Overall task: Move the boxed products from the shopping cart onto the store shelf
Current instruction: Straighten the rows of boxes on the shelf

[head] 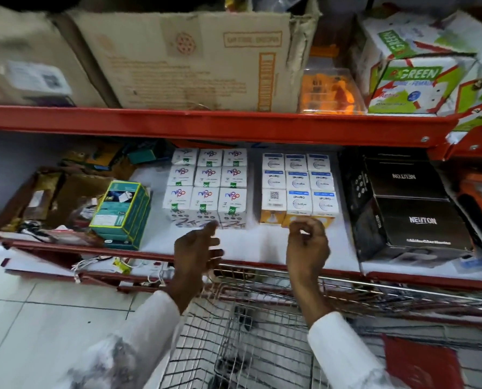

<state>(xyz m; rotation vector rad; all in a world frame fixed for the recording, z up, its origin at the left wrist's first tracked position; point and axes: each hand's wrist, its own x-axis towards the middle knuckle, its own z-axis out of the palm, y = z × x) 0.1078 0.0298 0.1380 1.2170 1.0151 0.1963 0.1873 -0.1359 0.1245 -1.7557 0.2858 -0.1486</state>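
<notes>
Hovering empty over the shelf's front edge (251, 256), the left hand (196, 252) spreads loosely and the right hand (307, 245) curls, holding nothing. Nippo boxes (206, 189) and Wipro Garnet boxes (298, 188) sit squared behind. Judged best: reach back into the shopping cart (262, 318), then butt further boxes flush against these rows.

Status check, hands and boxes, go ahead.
Left hand open, empty. Right hand curled, empty. White boxes stacked on shelf. Cart looks empty. Nothing blocking.
</notes>
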